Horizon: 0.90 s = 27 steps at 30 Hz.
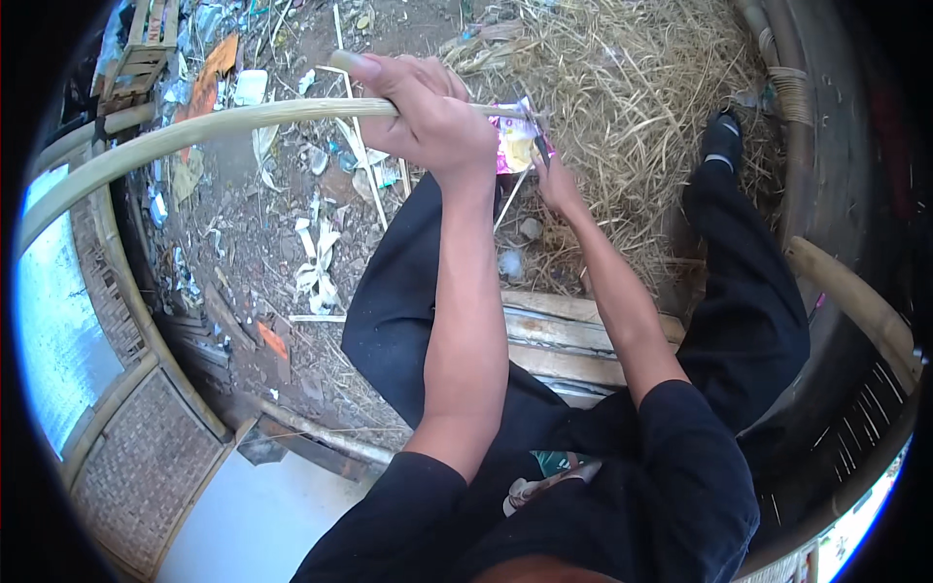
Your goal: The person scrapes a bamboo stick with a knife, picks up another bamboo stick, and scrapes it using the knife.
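Observation:
My left hand (428, 117) is wrapped round a long, pale bamboo strip (243, 119), the thumb laid out along its upper side. The strip curves off to the far left, and its other end passes toward my right hand (559, 187). That hand is closed around what looks like a knife, whose narrow dark blade (538, 142) meets the strip's end. A shiny pink, white and yellow plastic wrapper (515, 144) is just below the strip between the two hands. My left hand and wrist hide part of the strip; the knife's handle is hidden in my right hand.
I sit on a slatted bamboo bench (554, 335), legs apart. Straw and shavings (641, 117) cover the ground ahead; scraps and litter (316, 257) lie to the left. A wooden crate (141, 58) stands far left. Bamboo poles (855, 306) and a woven panel (146, 466) flank me.

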Motion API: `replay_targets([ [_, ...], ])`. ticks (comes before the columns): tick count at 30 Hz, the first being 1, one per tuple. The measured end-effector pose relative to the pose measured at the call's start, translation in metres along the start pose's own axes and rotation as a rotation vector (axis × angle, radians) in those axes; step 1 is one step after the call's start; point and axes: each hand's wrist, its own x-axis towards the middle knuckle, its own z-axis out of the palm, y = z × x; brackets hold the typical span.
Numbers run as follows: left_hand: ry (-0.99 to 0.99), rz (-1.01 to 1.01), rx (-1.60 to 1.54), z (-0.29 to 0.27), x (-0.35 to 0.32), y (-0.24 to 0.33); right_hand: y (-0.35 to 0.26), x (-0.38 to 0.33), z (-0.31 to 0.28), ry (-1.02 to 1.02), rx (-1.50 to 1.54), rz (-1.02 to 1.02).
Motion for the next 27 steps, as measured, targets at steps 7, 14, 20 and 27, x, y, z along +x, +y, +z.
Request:
replay_targets([
  [7, -0.062, -0.018, -0.022, 0.013, -0.012, -0.002, 0.044, 0.031, -0.028, -0.352, 0.531, 0.2],
  [14, -0.116, -0.063, -0.06, 0.001, -0.005, 0.004, 0.016, 0.013, -0.039, -0.792, 1.277, 0.479],
  [20, -0.075, -0.073, -0.045, -0.001, -0.002, 0.007, -0.001, 0.005, -0.072, -0.391, 0.917, 0.3],
  [27, -0.003, -0.013, 0.026, -0.008, 0.001, 0.003, -0.164, -0.015, -0.16, 0.364, 0.278, -0.46],
])
